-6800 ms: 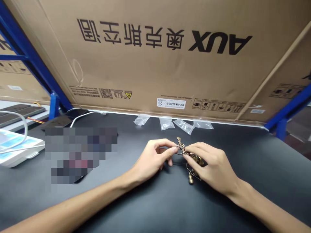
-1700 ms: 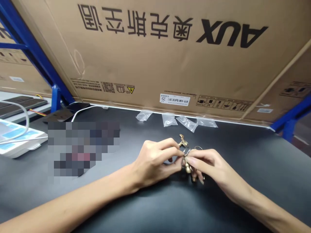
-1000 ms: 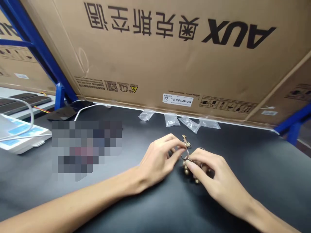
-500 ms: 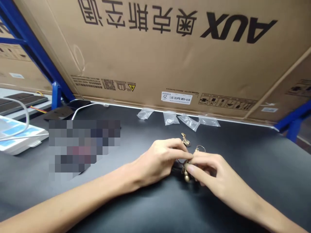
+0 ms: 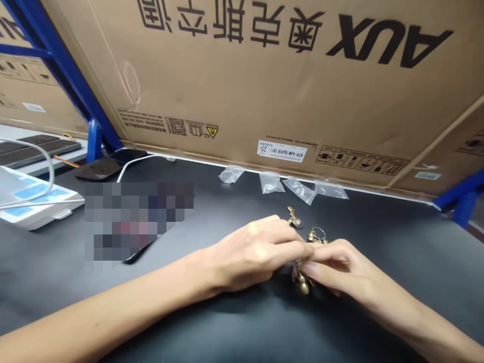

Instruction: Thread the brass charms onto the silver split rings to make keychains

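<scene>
A bunch of brass keyrings and charms (image 5: 302, 252) lies under my fingertips on the black tabletop (image 5: 378, 242). My left hand (image 5: 257, 254) reaches in from the left, its fingertips pinching the middle of the bunch. My right hand (image 5: 340, 267) meets it from the right, thumb and fingers closed on the same spot. A small brass clasp charm (image 5: 294, 219) sticks out past my left fingers. Above my right hand shows a metal ring (image 5: 317, 234), and a brass gourd-shaped bell (image 5: 302, 284) hangs below. The bunch's centre is hidden by my fingers.
Several small clear plastic bags (image 5: 298, 190) lie along the table's far edge, against a large cardboard AUX box (image 5: 264, 85) in a blue metal rack (image 5: 94, 141). To the left are a black phone (image 5: 109, 169), a white cable (image 5: 139, 160), a white tray (image 5: 34, 201) and a pixelated patch (image 5: 138, 219).
My hands have drawn closer together over the bunch. The ring now shows above my right hand, the bell hangs below it, and the view has drifted slightly.
</scene>
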Tool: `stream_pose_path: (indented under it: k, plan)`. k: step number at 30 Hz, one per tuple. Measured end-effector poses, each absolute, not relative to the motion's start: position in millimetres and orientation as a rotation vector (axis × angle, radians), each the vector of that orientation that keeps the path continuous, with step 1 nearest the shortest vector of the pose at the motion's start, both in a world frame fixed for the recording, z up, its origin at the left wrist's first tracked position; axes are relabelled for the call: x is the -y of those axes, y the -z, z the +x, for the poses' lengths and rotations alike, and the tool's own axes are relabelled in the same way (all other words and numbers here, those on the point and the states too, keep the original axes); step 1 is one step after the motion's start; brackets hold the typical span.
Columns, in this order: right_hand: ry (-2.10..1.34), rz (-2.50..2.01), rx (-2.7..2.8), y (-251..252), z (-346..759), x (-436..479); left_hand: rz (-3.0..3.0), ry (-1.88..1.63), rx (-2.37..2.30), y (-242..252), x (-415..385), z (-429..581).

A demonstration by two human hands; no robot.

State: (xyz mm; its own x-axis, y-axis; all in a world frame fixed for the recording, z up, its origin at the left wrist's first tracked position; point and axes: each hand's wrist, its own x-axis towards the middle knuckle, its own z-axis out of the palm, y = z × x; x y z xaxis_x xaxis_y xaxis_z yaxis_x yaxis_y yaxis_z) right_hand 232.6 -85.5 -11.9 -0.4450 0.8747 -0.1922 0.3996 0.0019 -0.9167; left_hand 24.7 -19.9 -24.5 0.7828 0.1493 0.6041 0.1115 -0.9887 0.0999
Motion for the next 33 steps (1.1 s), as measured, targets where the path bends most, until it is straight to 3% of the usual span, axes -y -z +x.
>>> stream_pose_path:
  k: [6,10,13,17,24,33]
  plan:
    - [-0.878,-1.476,1.951,12,224,93,2.887,-1.162,-0.326,31,24,29]
    - [-1.267,-1.356,1.799,5,230,90,2.939,-0.96,-0.153,22,24,22]
    - [-1.258,-1.363,1.741,-1,234,88,2.897,-0.979,-0.241,25,13,17]
    - [-0.713,-1.466,1.941,7,231,91,2.849,-1.067,-0.625,39,-6,16]
    - [-0.052,-1.278,2.492,41,224,87,2.812,-0.749,-0.951,47,-14,19]
    - [-0.09,-1.483,2.239,24,246,74,2.744,-0.662,-0.913,48,-10,20]
